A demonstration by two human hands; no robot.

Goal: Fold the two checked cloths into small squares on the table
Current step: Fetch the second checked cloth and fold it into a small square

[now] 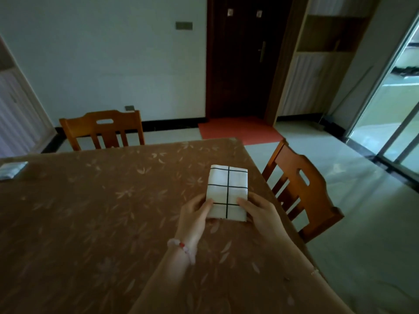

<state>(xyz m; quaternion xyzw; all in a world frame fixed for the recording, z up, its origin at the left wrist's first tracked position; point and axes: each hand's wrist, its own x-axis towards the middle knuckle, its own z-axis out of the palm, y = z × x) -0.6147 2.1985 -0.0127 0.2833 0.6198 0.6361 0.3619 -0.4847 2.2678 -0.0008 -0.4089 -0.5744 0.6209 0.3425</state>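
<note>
A beaded bracelet (pixel 184 248) circles the left wrist. Beyond it, the left hand (pixel 195 215) and right hand (pixel 259 211) each pinch a near corner of the checked cloth (pixel 226 185), thumbs pressed on top and fingers (pixel 199 200) curled at its edges; the fingers beneath are hidden. The cloth is folded into a narrow white rectangle with black lines and lies on the brown flowered bench (pixel 102 211) near its right edge. A grey object (pixel 12 169) sits far left. Two wooden chairs (pixel 301 189) flank the bench; further back are a red mat (pixel 238 130) and a dark door (pixel 242 60).
</note>
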